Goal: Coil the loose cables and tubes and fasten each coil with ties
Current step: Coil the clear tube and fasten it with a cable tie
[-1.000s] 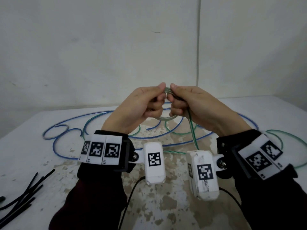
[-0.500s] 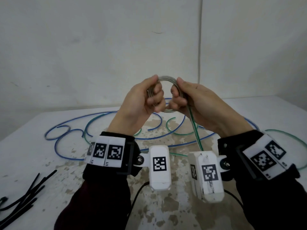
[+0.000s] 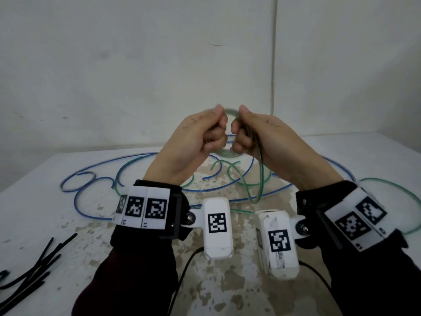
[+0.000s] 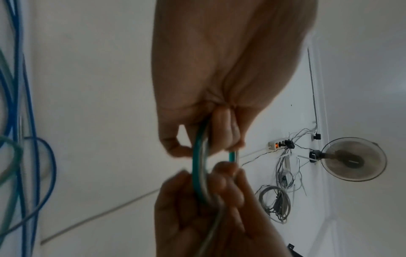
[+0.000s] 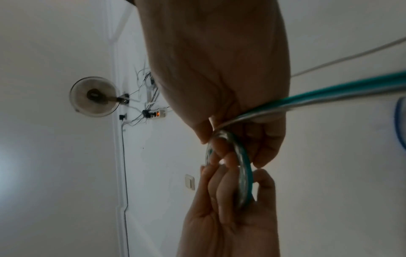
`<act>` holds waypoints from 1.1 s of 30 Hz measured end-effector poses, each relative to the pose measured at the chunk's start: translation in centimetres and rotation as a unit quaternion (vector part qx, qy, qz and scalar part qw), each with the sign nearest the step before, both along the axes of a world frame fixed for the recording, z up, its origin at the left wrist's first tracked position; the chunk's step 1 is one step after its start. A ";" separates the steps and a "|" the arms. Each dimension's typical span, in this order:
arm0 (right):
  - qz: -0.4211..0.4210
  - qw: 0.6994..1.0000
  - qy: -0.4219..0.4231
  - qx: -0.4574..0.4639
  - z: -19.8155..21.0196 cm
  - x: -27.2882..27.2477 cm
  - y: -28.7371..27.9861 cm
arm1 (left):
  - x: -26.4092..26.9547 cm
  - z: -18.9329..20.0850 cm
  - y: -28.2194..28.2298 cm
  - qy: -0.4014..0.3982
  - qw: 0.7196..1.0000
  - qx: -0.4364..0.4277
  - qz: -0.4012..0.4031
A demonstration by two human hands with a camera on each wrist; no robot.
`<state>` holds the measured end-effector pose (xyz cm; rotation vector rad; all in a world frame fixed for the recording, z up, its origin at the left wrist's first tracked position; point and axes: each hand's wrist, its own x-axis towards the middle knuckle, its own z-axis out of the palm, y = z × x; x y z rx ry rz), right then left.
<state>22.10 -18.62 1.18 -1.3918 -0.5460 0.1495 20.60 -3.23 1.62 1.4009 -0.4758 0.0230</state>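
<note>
Both hands are up off the surface and nearly knuckle to knuckle. The left hand point(image 3: 196, 137) has its fingers curled round one side of a small coil point(image 3: 225, 153) of green-and-clear tube, and the right hand point(image 3: 262, 137) pinches the other side, with the loose run of the same tube slipping out under its palm and dropping to the surface. So the coil sits in the air between the two fists, roughly over the middle of the surface.

Progress-wise, I'd call this early. A few small loops are made, but a good stretch of green tube point(image 3: 250, 179) is still trailing on the surface behind the hands and out toward the right edge. No tie is on the coil as far as I can see. The blue cable point(image 3: 95, 174) hasn't been touched at all by the look of it, just sprawled in big loops from the left side across the back. The black ties point(image 3: 29, 270) are lying in a heap at the front left corner, well apart from the hands.

Hard to make out: the coil is blurry in every view, so I can't count the loops, and the fingers cover most of it. The ties run off the left edge of the head view, so no count there either. The wrist views mostly show palms and wall.
</note>
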 end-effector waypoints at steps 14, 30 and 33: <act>0.012 0.999 0.022 0.048 0.1 -0.1 -0.1 | 0.3 0.1 -0.2 -0.006 0.997 -0.070 0.003; 0.043 0.992 0.051 0.107 -0.1 -0.1 0.4 | -0.1 0.3 -0.3 -0.011 0.999 -0.046 -0.005; 0.024 0.997 0.020 0.069 0.0 0.0 0.2 | -0.4 0.5 -0.1 0.010 0.999 0.008 -0.032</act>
